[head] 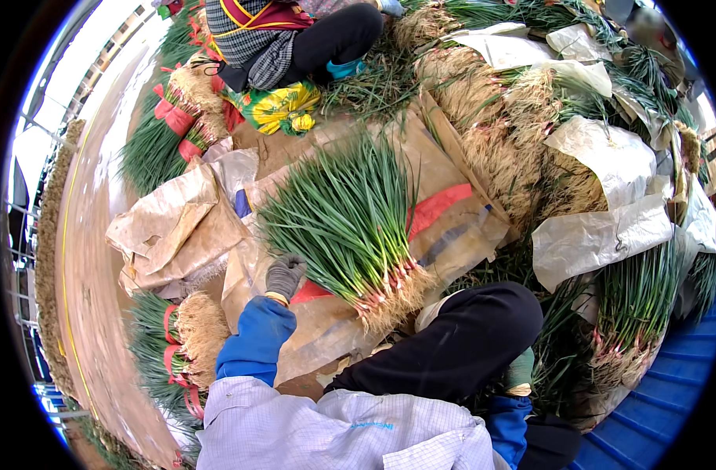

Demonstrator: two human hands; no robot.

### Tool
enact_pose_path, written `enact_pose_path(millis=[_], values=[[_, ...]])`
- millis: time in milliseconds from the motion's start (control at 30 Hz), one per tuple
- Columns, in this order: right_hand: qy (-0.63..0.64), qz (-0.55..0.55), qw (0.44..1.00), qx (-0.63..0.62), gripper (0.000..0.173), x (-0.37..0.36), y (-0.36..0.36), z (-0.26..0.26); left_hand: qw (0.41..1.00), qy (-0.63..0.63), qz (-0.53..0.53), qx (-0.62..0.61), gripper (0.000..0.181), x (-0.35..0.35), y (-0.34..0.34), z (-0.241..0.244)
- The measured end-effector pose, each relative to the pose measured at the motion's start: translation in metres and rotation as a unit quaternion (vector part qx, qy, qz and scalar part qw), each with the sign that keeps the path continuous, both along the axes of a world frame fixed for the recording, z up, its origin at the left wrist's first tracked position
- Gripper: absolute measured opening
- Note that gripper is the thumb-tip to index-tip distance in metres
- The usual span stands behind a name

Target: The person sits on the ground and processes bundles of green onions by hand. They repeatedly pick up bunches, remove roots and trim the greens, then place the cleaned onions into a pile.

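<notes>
A spread bundle of green onions (pixel 358 217) lies before me on a flattened brown sack (pixel 299 352), its leaves pointing up and left, its pink bulbs and pale roots toward my knee. My left hand (pixel 285 277), in a grey glove, is at the left edge of the leaves with its fingers curled; whether it grips anything there is unclear. Low on the right, beside my bent knee, my right hand (pixel 520 370) in a green glove hangs near loose leaves. Its fingers are mostly hidden, so what it touches cannot be seen.
Bundles tied with red bands (pixel 184 346) lie at the left, below a folded sack (pixel 170 223). Onions with long roots (pixel 481 129) are heaped at the right, partly under white sheets (pixel 604 235). Another person (pixel 264 47) sits at the top beside a yellow-green bag (pixel 281 106).
</notes>
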State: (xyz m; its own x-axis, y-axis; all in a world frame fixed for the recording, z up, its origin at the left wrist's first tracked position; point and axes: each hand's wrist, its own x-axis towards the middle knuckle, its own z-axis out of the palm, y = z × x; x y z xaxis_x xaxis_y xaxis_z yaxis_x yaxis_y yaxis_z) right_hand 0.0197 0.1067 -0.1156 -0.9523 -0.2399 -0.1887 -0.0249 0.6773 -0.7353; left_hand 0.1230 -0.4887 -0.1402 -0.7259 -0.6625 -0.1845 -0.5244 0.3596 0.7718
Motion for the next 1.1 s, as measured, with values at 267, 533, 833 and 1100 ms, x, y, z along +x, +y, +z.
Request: enact_pose_path(millis=[267,533,833,1100], values=[[-0.084,-0.158,0.979,-0.102,0.043,0.012,-0.022,0.034,0.891,-0.357,-0.195,-0.202,0.027,-0.033,0.042,-0.039],[-0.098,-0.188,0.961,-0.180,0.027,0.011,-0.034,0.058,0.989,-0.106,0.038,0.100,0.017,-0.016,0.011,-0.008],[-0.119,-0.225,0.967,0.019,0.045,-0.001,0.011,0.040,0.902,0.329,-0.050,0.275,0.015,-0.105,0.091,0.194],[0.252,-0.453,0.851,-0.080,0.027,-0.043,0.090,0.203,0.752,0.295,-0.588,0.042,0.041,-0.139,0.368,0.310]])
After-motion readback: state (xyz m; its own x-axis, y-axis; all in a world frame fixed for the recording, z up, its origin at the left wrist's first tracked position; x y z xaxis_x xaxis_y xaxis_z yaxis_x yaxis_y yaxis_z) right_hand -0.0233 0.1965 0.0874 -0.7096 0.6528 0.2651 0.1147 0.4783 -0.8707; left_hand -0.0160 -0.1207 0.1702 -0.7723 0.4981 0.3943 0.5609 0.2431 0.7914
